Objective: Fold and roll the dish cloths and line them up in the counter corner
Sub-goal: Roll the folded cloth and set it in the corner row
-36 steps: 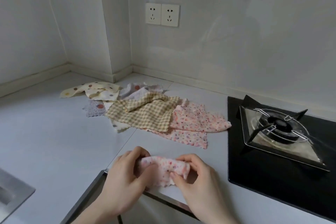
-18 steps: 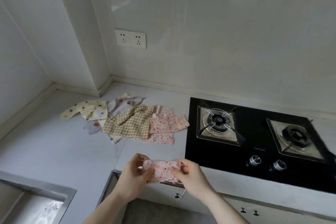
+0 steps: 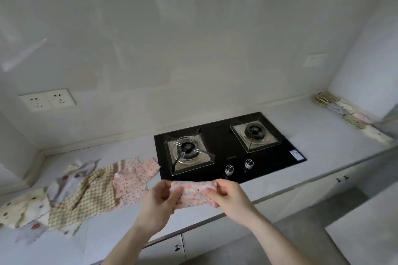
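A rolled pink floral dish cloth is held above the counter's front edge, just in front of the hob. My left hand grips its left end and my right hand pinches its right end. A loose pile of unfolded cloths lies on the counter at the left: a pink floral one, a tan checked one and a cream dotted one. In the far right counter corner, several rolled cloths lie in a row along the wall.
A black two-burner gas hob with two knobs sits in the middle of the grey counter. A double wall socket is at the left. Cabinet doors with dark handles run below the counter edge.
The view has swung right, from the left corner pile to the hob and the right corner. Both hands still hold the pink roll, now lifted and carried rightward in front of the hob.
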